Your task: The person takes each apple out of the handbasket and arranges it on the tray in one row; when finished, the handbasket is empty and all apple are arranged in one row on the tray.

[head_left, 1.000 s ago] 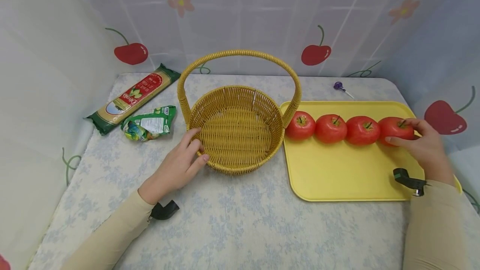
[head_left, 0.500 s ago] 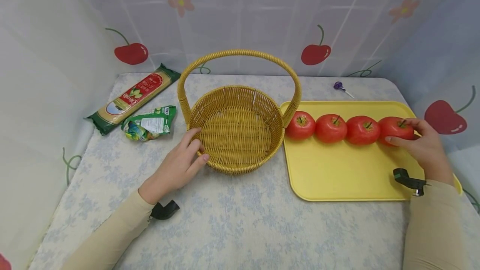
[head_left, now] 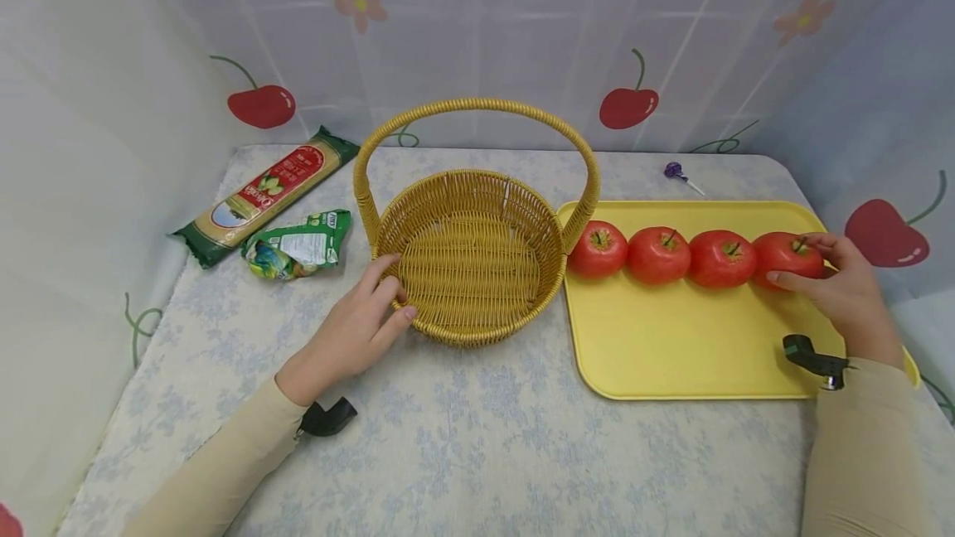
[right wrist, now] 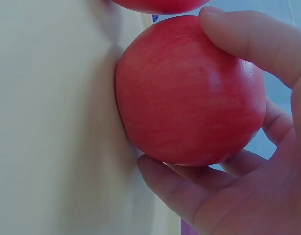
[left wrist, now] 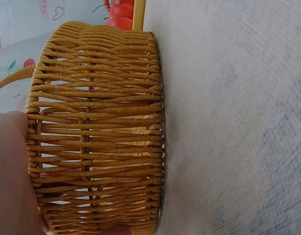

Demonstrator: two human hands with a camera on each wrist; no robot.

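Note:
My left hand [head_left: 354, 330] holds the near left rim of a round yellow wicker basket [head_left: 466, 330], its fingers hooked over the edge. Nothing lies inside the basket, and its tall handle stands upright. In the left wrist view the woven side wall [left wrist: 96, 127] fills the middle, with part of the hand along the left. My right hand [head_left: 846, 280] grips the rightmost red apple [right wrist: 189, 93], thumb on one side and fingers round the other. That apple sits on a yellow tray [head_left: 671, 346], at the end of a row with several apples; the apple beside it [head_left: 721, 259] is very close.
A long pasta packet [head_left: 264, 197] and a crumpled green snack bag [head_left: 298, 245] lie left of the basket. Behind the tray is a purple lollipop [head_left: 674, 171]. The basket's right side overlaps the tray's left edge in the head view. A printed curtain [head_left: 477, 31] closes off the back.

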